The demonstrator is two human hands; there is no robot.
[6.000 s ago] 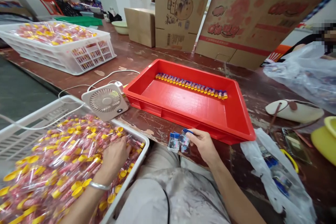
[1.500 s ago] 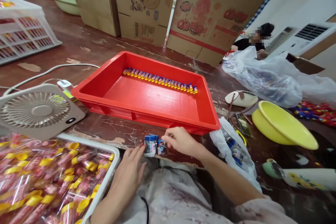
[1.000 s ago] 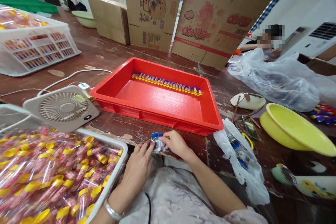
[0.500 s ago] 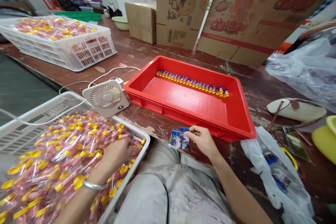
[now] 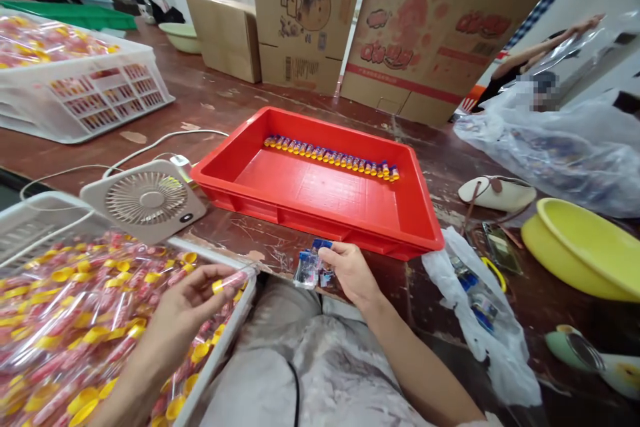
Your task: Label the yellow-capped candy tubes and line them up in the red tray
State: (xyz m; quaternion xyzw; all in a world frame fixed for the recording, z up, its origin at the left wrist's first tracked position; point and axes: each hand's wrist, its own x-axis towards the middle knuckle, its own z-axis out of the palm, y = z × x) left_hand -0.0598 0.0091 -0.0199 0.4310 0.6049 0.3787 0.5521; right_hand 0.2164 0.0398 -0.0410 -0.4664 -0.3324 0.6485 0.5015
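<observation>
My left hand (image 5: 193, 303) is raised over the near white crate (image 5: 240, 320), with a pink tube with a yellow cap (image 5: 230, 281) between thumb and fingers. Many more such tubes (image 5: 95, 300) fill that crate. At the table's front edge lie small stacks of clear plastic sleeves with blue ends (image 5: 306, 270). My right hand (image 5: 353, 273) pinches the blue end of a sleeve there. Just beyond it stands a red tray (image 5: 280, 213). Along the tray's far side runs a row of small tubes with yellow ends and blue wrapping (image 5: 325, 155).
A small fan (image 5: 145, 199) with a white cable stands left of the tray. Another white crate (image 5: 115, 93) of tubes sits farther back. Cardboard boxes (image 5: 300, 20) line the rear. At right are a plastic bag (image 5: 480, 307), a yellow basin (image 5: 575, 247) and another person's arm (image 5: 545, 50).
My left hand has come up out of the tubes with one in its fingers. My right hand stays at the sleeves. The view has turned to the right.
</observation>
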